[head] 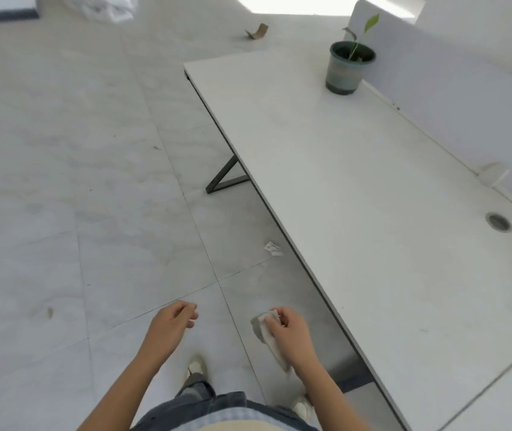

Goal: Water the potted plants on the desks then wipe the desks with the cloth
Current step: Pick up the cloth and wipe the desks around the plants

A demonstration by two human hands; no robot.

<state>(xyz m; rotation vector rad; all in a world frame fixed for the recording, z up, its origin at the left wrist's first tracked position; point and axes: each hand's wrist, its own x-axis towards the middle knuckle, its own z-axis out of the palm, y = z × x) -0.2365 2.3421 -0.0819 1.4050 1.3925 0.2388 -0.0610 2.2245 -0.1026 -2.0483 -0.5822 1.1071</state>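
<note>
- The left hand [172, 318] hung well left of the long white desk [373, 213], fingers loosely curled, holding nothing.
- The right hand [288, 334], nearer that desk's edge, gripped a crumpled pale cloth [263, 333].

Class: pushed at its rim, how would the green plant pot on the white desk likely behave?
The green tapered plant pot narrows toward its base, so it may tip. Its thin seedling adds little weight; pushed low, it likely slides on the smooth white desk.

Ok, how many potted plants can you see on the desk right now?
1. The potted plant stands at the far end of the desk, beside the divider panel. Others may sit outside the frame.
</note>
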